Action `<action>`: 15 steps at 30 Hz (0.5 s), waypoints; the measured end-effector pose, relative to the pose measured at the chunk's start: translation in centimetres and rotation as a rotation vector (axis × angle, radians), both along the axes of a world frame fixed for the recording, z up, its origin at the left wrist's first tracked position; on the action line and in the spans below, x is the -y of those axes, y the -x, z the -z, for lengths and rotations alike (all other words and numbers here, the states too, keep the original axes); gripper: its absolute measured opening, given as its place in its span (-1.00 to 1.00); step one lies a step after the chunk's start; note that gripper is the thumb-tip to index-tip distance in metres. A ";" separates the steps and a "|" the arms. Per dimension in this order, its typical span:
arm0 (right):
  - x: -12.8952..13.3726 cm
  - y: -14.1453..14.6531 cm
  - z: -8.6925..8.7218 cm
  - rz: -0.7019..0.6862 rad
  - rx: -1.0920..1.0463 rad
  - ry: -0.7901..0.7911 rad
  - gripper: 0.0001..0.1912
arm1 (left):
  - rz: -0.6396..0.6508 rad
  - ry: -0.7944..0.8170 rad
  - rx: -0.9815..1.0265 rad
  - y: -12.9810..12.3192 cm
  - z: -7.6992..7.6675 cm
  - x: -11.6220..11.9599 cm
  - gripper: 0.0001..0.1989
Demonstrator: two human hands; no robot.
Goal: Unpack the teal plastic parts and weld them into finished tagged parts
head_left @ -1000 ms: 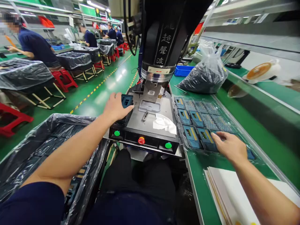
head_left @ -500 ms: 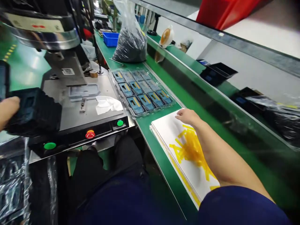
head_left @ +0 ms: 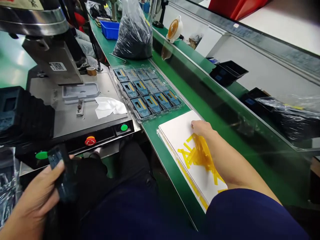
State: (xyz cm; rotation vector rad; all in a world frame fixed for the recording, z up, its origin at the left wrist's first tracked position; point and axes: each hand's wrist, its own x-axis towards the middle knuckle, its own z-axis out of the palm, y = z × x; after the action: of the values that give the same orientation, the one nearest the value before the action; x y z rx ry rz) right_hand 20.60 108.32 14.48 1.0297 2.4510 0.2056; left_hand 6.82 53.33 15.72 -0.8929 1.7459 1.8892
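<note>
My left hand [head_left: 41, 193], at the lower left, grips a dark plastic part [head_left: 62, 176], which is blurred by motion. My right hand [head_left: 202, 128] rests at the far part of a white sheet stack [head_left: 172, 128]; its fingers are bent together, and what they hold, if anything, is too small to make out. Yellow tape strips [head_left: 191, 155] lie on the sheet beside and under my right forearm. Beyond the stack, a clear tray [head_left: 140, 118] bears several dark parts with yellow strips. Several similar dark parts stand in a stack [head_left: 27, 113] at the left.
A press machine [head_left: 57, 63] stands at the left, with a grey fixture [head_left: 81, 91], a white cloth [head_left: 111, 107] and a red button [head_left: 90, 140] on its base. Farther off are a plastic bag [head_left: 135, 36] and a blue bin [head_left: 109, 30]. A person's legs show behind the machine.
My left hand has moved from beside the dark stack down and right, bringing a dark part towards my lap. My right hand stays by the sheet's far part. The view has shifted slightly.
</note>
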 end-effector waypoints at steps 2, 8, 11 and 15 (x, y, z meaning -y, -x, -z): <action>0.3 0.4 -0.4 0.006 -0.046 -0.017 -0.68 | 0.048 -0.062 0.038 -1.9 0.9 0.1 -0.73; 5.6 4.7 -1.5 0.017 -0.713 0.255 -0.58 | 0.096 -0.216 0.159 -4.5 5.6 0.1 -0.79; 11.0 7.4 -1.3 0.216 -1.136 0.931 -0.59 | 0.100 -0.272 0.161 -5.2 6.2 -0.7 -0.79; 18.9 9.9 -0.2 0.360 -1.155 1.408 -0.56 | 0.087 -0.349 0.135 -5.6 5.8 -1.5 -0.75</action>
State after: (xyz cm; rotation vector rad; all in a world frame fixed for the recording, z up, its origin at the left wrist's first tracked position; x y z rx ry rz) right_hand 10.68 89.41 14.71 0.8454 2.0973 -2.3626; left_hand 12.42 54.84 9.95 -0.7772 1.3016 1.9462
